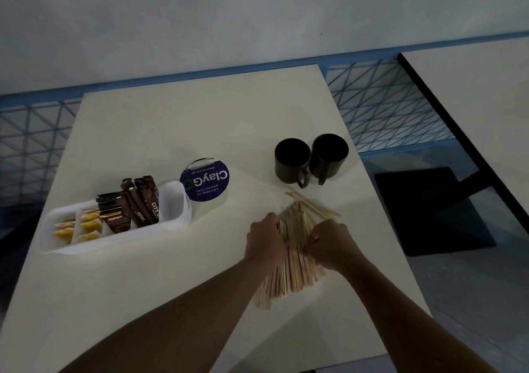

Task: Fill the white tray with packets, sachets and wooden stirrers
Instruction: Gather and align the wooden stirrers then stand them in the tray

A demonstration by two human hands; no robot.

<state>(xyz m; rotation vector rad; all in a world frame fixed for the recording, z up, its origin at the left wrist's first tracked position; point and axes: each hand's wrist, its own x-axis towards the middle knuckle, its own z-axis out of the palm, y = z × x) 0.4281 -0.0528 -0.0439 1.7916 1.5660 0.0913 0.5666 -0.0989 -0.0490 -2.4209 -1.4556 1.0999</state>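
The wooden stirrers (pixel 294 246) could be scattered if the loosely fanned bundle is lifted unevenly (a few lie loose at 1 o'clock of it); the bundle is clasped on the desk (pixel 171 286) between the curled fingers (pixel 273 221) of the left hand (pixel 266 241) and right hand (pixel 332 244); the white tray (pixel 177 201) is seen at 10 o'clock, well apart.

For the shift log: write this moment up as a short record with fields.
left grip: curled round the wooden stirrers on their left side
right grip: curled round the same bundle on its right side
loose stirrers: a few on the table beyond the bundle
white tray: yellow sachets at the left, brown packets in the middle, right compartment bare
stirrers in tray: none
also on table: two dark mugs, round purple label
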